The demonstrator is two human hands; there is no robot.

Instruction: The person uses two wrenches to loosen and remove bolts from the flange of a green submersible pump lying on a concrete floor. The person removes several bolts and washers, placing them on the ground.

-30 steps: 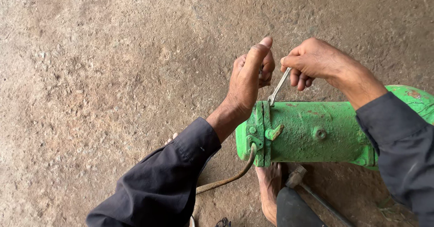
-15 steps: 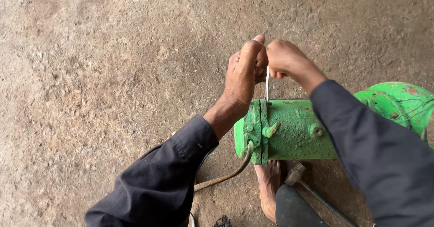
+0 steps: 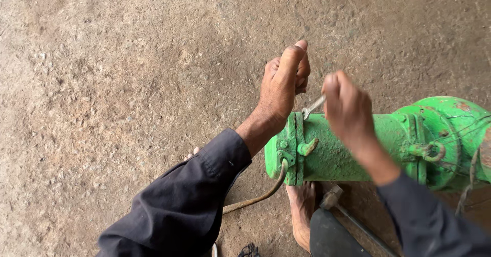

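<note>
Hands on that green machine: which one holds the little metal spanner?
The right hand grips the spanner. The left hand only rests on the flange end of the green machine.

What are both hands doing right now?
Left hand: open, resting on the green motor casing.
Right hand: closed on a small spanner.

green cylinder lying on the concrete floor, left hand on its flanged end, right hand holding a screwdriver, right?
Not a screwdriver: in the head view the right hand holds a small metal spanner. The left hand does rest on the flanged end of the green cylinder.
</note>
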